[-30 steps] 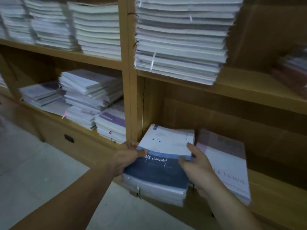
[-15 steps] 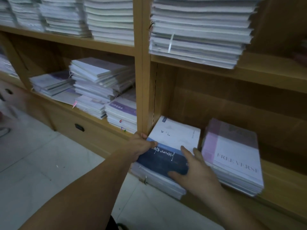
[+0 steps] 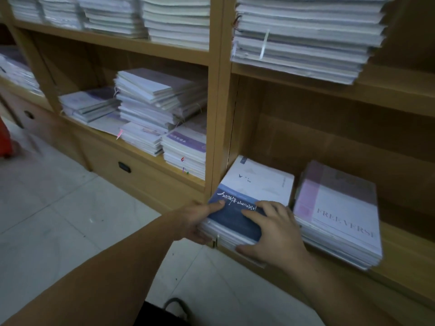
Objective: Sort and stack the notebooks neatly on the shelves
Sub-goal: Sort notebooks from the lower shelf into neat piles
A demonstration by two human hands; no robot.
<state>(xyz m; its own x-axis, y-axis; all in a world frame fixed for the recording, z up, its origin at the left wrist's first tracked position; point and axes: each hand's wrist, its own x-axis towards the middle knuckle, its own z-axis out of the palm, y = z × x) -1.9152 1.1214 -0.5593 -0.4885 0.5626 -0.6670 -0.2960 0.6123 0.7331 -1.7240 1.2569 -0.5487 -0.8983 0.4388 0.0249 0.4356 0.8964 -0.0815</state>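
Pinching the near left side of a blue-and-white stack of paper notebooks (image 3: 255, 184), the left hand (image 3: 194, 222) has its thumb laid flat on the dark blue band of the top cover and its other fingers (image 3: 201, 238) curled in under the side of the pile. The right hand (image 3: 276, 234) clasps the same stack at its near right corner. Four of its fingers are spread a little on the cover, just below a line of white handwritten script, and the thumb is pressed along the bottom of the front edge. Both forearms are bare and reach in from the lower edge of the view.

The stack lies flat in the front left corner of the light wooden lower shelf (image 3: 400, 264), its left side close against the wooden upright post (image 3: 219, 114) and its near edge about level with the shelf's front edge. Just beside it on the right, a narrow gap apart, sits a lilac-and-white stack of notebooks printed FREEVERSE (image 3: 339, 208), turned slightly askew. Towards the right end, the board is bare wood.

On the shelf above rests a tall pile of white notebooks bound with a pale strap (image 3: 306, 38). Left of the post, the neighbouring compartment holds several uneven piles of white and lilac notebooks (image 3: 160, 107), some tilted and overlapping. Below that compartment is a wooden drawer front with a dark recessed handle (image 3: 124, 167), and beyond it pale floor tiles (image 3: 70, 220) spread to the left edge
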